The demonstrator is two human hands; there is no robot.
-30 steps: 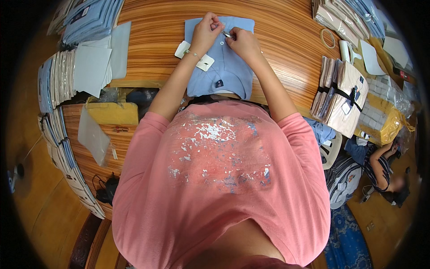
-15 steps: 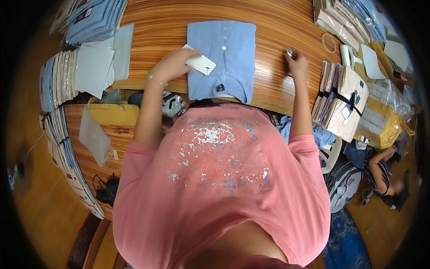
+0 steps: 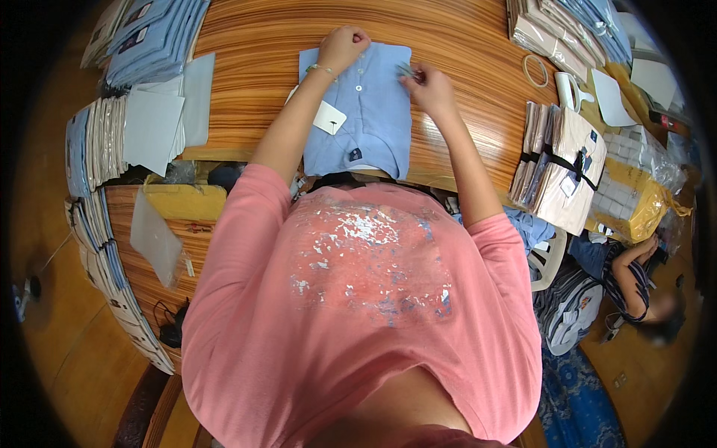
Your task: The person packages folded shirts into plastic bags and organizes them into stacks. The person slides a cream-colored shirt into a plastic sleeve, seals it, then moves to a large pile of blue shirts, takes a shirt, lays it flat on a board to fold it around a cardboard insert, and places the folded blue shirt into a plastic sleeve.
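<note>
At the wooden table's far-middle, the left hand presses, closed, on the folded blue shirt's collar; the right hand pinches a small clip at its edge, likely pinning the fold; fastening needs steady fingers.

A light blue folded shirt is laid flat on the striped wooden table, with its collar end turned away from the person. A row of small buttons is seen along its middle. A white paper tag lies at its left edge.
</note>
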